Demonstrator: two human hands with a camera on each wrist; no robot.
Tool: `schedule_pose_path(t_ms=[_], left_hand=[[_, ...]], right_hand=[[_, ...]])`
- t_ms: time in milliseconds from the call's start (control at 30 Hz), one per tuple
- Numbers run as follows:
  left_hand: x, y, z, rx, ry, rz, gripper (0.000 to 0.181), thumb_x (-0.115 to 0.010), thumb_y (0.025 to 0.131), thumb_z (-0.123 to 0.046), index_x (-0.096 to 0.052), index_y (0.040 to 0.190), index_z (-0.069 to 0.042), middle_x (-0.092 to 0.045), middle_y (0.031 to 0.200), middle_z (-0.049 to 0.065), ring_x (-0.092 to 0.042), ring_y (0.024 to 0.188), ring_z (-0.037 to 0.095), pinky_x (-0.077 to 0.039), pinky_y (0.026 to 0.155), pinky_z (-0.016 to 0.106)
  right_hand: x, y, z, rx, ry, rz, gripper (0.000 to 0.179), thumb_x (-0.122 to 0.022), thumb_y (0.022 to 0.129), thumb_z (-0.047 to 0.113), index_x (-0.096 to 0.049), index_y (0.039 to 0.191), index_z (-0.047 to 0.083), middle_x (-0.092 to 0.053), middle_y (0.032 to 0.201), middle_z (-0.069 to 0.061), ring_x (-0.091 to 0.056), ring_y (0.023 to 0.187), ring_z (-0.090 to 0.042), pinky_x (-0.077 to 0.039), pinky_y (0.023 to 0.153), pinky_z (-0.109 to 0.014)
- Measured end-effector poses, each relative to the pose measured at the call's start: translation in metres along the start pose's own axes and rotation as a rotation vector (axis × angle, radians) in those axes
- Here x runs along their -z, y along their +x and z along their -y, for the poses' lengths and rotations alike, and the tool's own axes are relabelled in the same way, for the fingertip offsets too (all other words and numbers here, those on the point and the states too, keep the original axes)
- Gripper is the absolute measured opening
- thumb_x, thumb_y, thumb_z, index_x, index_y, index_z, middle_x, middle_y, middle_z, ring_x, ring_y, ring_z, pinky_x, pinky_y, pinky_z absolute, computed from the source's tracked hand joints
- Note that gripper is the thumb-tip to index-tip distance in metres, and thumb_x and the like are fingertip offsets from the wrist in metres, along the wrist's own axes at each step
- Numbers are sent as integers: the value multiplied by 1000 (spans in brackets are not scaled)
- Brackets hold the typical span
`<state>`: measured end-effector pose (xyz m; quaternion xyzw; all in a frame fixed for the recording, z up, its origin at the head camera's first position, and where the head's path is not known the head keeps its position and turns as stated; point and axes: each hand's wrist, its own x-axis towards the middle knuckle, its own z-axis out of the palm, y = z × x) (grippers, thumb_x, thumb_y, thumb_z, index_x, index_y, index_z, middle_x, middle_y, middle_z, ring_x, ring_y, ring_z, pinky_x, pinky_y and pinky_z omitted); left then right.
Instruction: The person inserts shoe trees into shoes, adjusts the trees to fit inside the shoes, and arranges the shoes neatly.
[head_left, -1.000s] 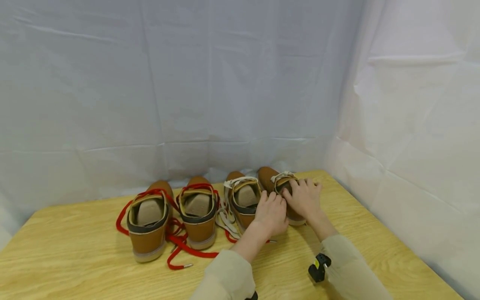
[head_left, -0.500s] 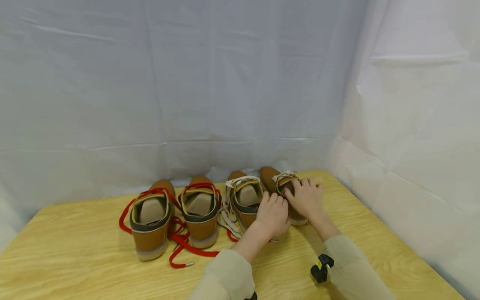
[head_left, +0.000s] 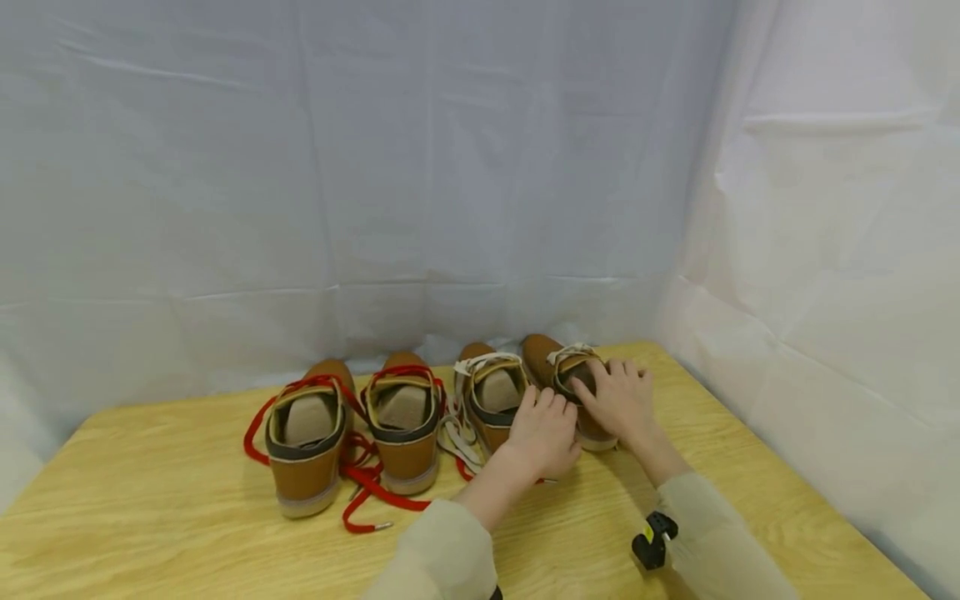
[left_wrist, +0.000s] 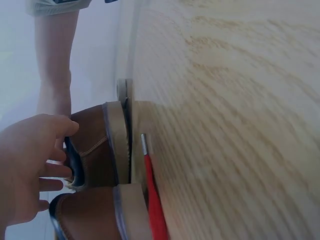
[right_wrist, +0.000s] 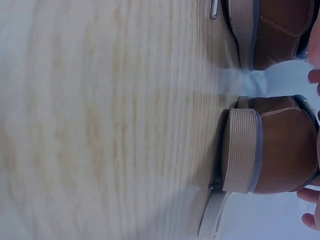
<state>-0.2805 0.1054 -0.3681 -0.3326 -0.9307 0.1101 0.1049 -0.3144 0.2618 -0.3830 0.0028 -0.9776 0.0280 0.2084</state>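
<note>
A brown shoe [head_left: 538, 357] with a cream lace stands rightmost in the head view, toe toward the back. My right hand [head_left: 619, 403] grips its collar, thumb in the opening and fingers over the right side. At the shoe's left rear is my left hand [head_left: 546, 432]; in the left wrist view the thumb [left_wrist: 69, 127] lies on the heel and the fingers reach over the collar. The right wrist view shows the heel [right_wrist: 285, 150] low over the wood. Beside my left hand stands its cream-laced mate [head_left: 493, 437].
Farther left stand two similar shoes with red laces, the outer shoe [head_left: 306, 479] and the inner shoe [head_left: 407, 458]. A loose red lace [head_left: 397, 501] trails over the wooden table [head_left: 180, 500]. White sheeting [head_left: 480, 183] hangs behind the toes and along the right side.
The shoes and table sit slightly farther right in the head view. Both hands stay at the rightmost shoe, with hardly any movement of the fingers.
</note>
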Motion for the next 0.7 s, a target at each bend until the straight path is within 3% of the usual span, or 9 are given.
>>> schedule_pose_path(t_ms=[300,567,700], left_hand=[[12,-22,34,7,-45,-61,55,-45,94,-48,-46,137,-14,-48,134,4,-38,127,22,-25,107,45],[15,-44,66,44,-43,-212,50,-53,91,-47,-50,132,-18,-52,127,5,-44,121,25,-29,105,48],[14,-56,81,73,-61,-222,54,-54,91,-47,-48,136,-18,-51,127,7,-44,120,26,-29,102,48]], right_hand=[[1,1,-2,42,-3,-30,55,-45,93,52,-52,129,11,-56,116,-21,-51,106,-40,-37,83,-56],[9,-3,-2,73,16,-48,60,-44,94,52,-51,132,6,-54,122,-23,-48,112,-42,-37,86,-57],[14,-5,-2,89,47,-76,58,-46,93,52,-53,129,7,-55,119,-22,-48,110,-42,-36,85,-56]])
